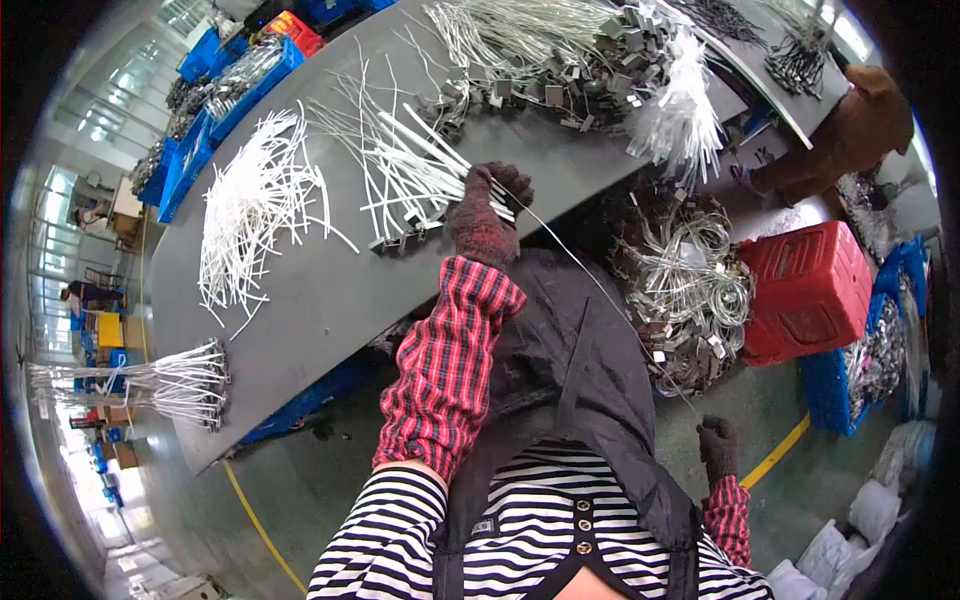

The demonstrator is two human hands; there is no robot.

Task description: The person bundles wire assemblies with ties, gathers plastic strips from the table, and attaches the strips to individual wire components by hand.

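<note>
My left hand (488, 212), in a dark red knitted glove, is closed around the ends of a bunch of white tubes (408, 165) at the table's near edge. From this fist a long thin wire (590, 272) stretches down past my black apron. It runs to my right hand (717, 447), low at the right, whose gloved fingers are curled at the wire's end; the fingertips are small in view. A dark metal piece (395, 243) lies beside the bunch. To the left is a loose heap of white tubes (255, 205).
Wires with metal connectors (550, 95) are heaped along the grey table (300, 310). Tied cables (180, 380) hang over its left end. Coiled wires (690, 285) pile up beside a red crate (810, 290) at the right. Another person (850, 130) stands at the far right.
</note>
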